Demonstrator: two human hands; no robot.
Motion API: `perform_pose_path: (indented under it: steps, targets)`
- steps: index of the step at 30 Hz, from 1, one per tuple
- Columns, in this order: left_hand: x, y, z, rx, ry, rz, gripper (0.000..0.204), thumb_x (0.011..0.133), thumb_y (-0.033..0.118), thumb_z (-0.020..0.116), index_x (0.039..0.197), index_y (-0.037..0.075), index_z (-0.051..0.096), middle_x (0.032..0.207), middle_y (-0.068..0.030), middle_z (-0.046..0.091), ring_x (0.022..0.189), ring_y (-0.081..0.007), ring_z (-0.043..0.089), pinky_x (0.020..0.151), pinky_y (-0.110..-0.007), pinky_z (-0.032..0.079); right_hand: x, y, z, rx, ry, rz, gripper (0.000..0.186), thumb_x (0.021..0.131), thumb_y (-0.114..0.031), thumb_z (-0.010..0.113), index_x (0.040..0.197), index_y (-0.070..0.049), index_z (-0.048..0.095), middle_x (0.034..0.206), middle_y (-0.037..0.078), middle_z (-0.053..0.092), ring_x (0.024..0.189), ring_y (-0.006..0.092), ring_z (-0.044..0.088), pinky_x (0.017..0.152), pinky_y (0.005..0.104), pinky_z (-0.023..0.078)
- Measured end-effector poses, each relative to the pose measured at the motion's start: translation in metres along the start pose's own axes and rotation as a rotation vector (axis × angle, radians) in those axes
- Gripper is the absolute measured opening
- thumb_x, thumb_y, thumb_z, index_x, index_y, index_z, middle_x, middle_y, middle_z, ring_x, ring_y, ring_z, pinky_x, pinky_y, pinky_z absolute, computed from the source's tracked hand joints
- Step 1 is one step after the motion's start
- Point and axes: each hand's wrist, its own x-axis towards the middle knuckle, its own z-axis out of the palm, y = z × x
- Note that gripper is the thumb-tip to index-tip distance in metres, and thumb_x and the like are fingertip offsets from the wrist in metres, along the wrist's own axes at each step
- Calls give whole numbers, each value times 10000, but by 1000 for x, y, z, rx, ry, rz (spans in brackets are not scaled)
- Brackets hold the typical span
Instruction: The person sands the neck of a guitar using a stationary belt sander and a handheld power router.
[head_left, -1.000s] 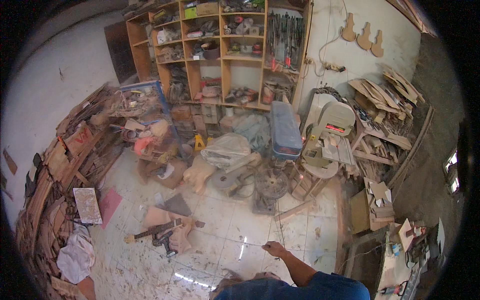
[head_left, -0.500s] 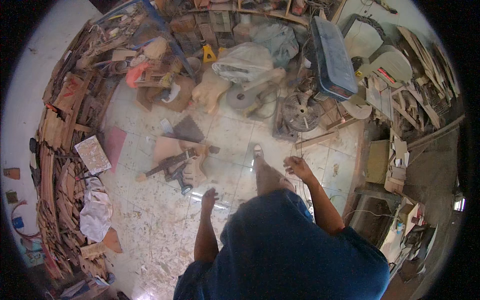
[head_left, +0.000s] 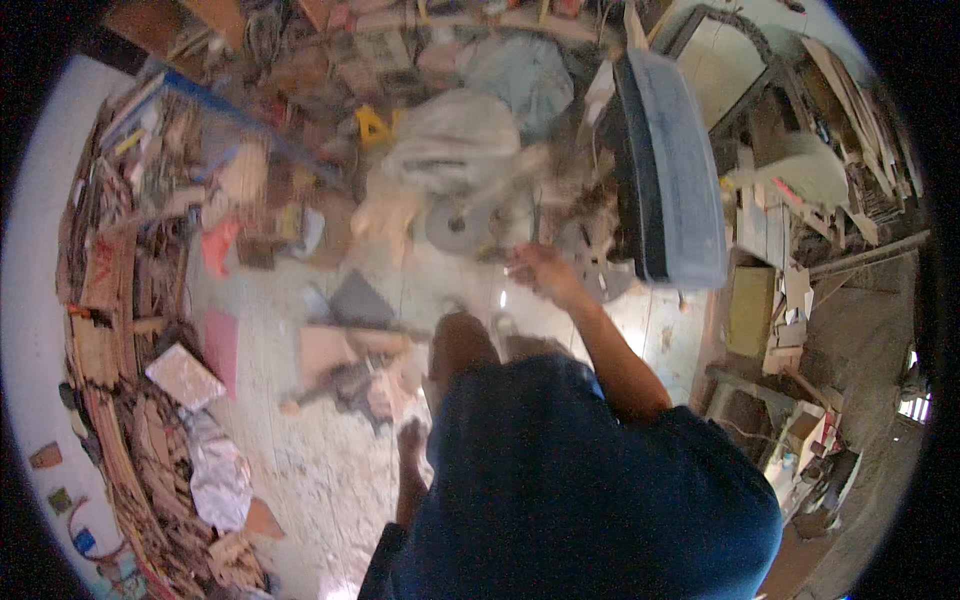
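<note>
1. Right of centre, in the upper half of the frame, the person's right hand (head_left: 545, 272) is held out over the floor; its fingers are smeared, so whether they are wide, narrow or closed on something small cannot be told.
2. Just right of that hand in the frame is a round slotted plate (head_left: 605, 265), streaked by blur; whether the two touch is unclear.
3. Up and left of the hand, a grey disc (head_left: 457, 228) shows its dark centre hole, its edge hazy.
4. Left of centre, in the lower half, the left hand (head_left: 411, 437) is a dark blur; its fingers cannot be made out, nor whether they hold anything.
5. Just above the left hand in the frame lie guitar parts (head_left: 380, 385), their outlines doubled, near a dark grey sheet (head_left: 362, 298).
6. At lower centre, a blue shirt (head_left: 600, 490) hides much of the floor, and a knee (head_left: 462, 345) shows above it.
7. At upper right, a long blue bin (head_left: 690, 190) covers what stands behind it.
8. Along the left side, the wood pile (head_left: 110, 370) runs toward the dark round rim.
</note>
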Motion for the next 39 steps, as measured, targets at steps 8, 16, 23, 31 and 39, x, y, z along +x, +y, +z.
perform_pose_path:
  steps: [8, 16, 23, 31, 39]
  targets:
    - [179, -16, -91, -1042, -192, -547, 382, 1060, 327, 458, 1285, 45, 581, 1240, -166, 627, 1057, -301, 644, 756, -507, 545, 125, -138, 61, 88, 43, -105, 726, 1032, -601, 486, 1284, 69, 607, 1208, 218, 695, 1048, 314, 695, 947, 429, 552]
    - [486, -92, -217, -1576, 66, -188, 412, 1072, 258, 386, 1406, 44, 496, 1474, -174, 519, 1258, -349, 572, 870, -556, 582, 199, -361, 73, 193, 156, -504, 658, 1060, -551, 455, 1258, 64, 575, 1152, 207, 686, 1033, 311, 691, 918, 441, 566]
    - [589, -100, -295, -1694, 260, 51, 452, 1040, 400, 515, 1316, 54, 606, 1367, -156, 580, 1158, -332, 605, 904, -510, 541, 245, -574, 38, 169, 184, -927, 525, 1081, -466, 470, 1263, 11, 593, 1158, 163, 701, 1015, 273, 712, 903, 418, 585]
    - [650, 38, -534, -906, 557, 7, 316, 1038, 313, 585, 1103, 21, 687, 980, -48, 687, 858, -228, 620, 794, -410, 517, 299, -809, 3, -261, 387, -1304, 550, 1031, -452, 567, 1240, 55, 614, 1078, 174, 719, 978, 274, 723, 859, 378, 579]
    - [691, 278, -851, -626, 965, 489, 256, 1021, 204, 602, 1097, -20, 701, 1010, -151, 720, 941, -226, 672, 868, -360, 513, 356, -959, -4, -527, 979, -1618, 595, 911, -444, 716, 1096, 115, 630, 1089, 336, 688, 1081, 481, 658, 951, 503, 515]
